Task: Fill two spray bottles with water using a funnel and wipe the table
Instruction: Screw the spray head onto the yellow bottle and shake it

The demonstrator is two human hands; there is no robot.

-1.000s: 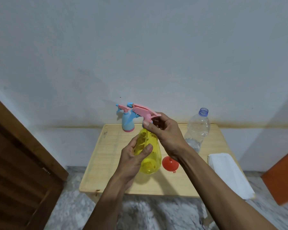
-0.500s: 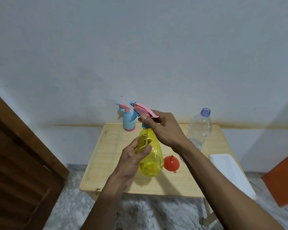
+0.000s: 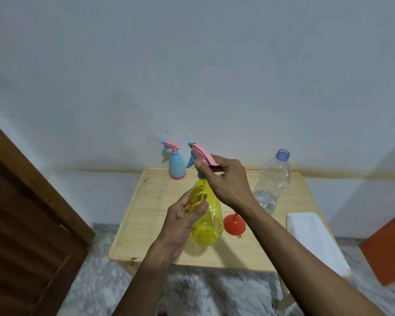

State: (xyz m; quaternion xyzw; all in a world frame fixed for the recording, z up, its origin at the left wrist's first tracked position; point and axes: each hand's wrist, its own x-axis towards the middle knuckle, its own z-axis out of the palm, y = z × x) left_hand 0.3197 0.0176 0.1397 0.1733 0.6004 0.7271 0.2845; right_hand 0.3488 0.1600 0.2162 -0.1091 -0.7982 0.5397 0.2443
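Our left hand (image 3: 184, 215) wraps the belly of a translucent yellow spray bottle (image 3: 206, 215), thumb across its front, while our right hand (image 3: 226, 183) pinches the pink trigger head (image 3: 200, 153) at its top, fingers closed around the neck. The bottle is held above the middle of a pale wooden table (image 3: 151, 215), its long axis leaning slightly to the left at the top and its blue nozzle pointing far-left toward the wall. Just right of its base lies a small red plastic funnel (image 3: 234, 224), wide mouth down on the wood, spout up. Farther right stands an uncapped clear water bottle (image 3: 273, 181), crinkled and partly filled, and at the table's right edge a folded white cloth (image 3: 312, 240) overhangs the near corner. A second, smaller spray bottle (image 3: 177, 166), blue with a pink trigger, stands upright at the far edge beside the wall. Bare wood lies open to the left and near side of the hands; a dark wooden door (image 3: 27, 224) flanks the table's left.
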